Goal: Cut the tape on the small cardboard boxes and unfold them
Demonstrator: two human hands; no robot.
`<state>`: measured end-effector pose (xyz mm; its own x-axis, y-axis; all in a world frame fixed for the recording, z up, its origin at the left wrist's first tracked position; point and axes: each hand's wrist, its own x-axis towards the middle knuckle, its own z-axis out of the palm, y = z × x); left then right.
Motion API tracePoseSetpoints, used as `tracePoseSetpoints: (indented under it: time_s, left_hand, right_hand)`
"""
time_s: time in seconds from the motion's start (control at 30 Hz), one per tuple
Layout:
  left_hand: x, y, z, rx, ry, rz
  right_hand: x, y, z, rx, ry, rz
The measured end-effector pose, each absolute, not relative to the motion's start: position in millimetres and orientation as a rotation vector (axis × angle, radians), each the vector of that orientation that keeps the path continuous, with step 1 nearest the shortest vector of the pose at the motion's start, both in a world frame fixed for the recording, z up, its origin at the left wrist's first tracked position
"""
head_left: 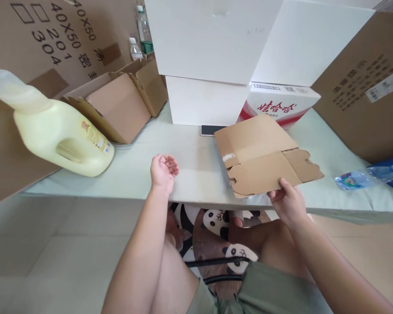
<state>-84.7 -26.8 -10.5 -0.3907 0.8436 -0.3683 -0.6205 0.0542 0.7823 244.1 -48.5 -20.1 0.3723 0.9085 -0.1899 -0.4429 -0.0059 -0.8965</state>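
Note:
My right hand (288,201) pinches the near edge of a flattened brown cardboard box (258,152), thumb on top and fingers underneath. The cardboard is creased across its middle, with notched flaps at its lower left and right ends and a small whitish patch at the left. It is held tilted over the table, near the front edge. My left hand (164,173) hovers at the table's front, palm turned up to the right, fingers loosely curled and apart, holding nothing. Behind the cardboard, a phone (211,130) lies partly covered by it.
Two folded brown boxes (121,107) and a big pale yellow jug (67,137) stand at the left on the green-covered table (190,170). White boxes (209,100) and a red-and-white carton (278,102) rise behind. Right are a plastic bottle (355,179) and a large carton (367,87).

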Motion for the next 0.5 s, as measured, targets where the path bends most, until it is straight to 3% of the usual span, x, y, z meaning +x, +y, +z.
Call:
tracePoseSetpoints:
  time_s: [0.23,0.5]
  left_hand:
    - [-93,-27,-9,0.225,1.159,1.628]
    - [-86,-23,-1,0.229,1.183,1.614]
  right_hand:
    - [259,-53,-24,-1.114,-0.457,1.155]
    - [355,-36,20,-1.323,-0.294,0.611]
